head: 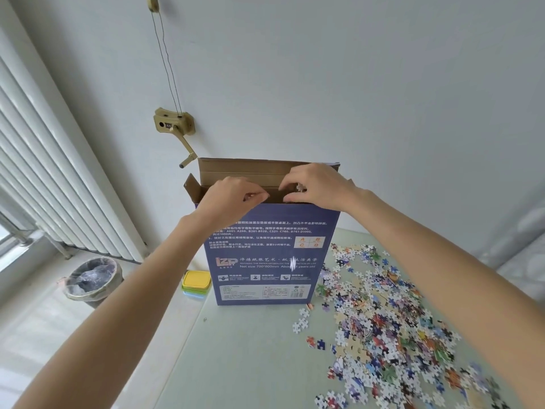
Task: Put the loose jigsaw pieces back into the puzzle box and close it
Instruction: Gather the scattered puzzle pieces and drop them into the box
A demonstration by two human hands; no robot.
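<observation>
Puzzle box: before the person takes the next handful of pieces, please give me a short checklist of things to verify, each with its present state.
1. The tall blue cardboard puzzle box stands upright on the pale green table: ok.
2. Its brown top flap is raised, mouth open: ok.
3. Left hand at the box's front top edge, steadying it: ok.
4. Right hand is empty for the next grab: not ok, a small white piece shows at its fingers.
5. Loose colourful jigsaw pieces all collected: not ok, a large pile lies right of the box.
6. Room left inside the box: cannot tell.
</observation>
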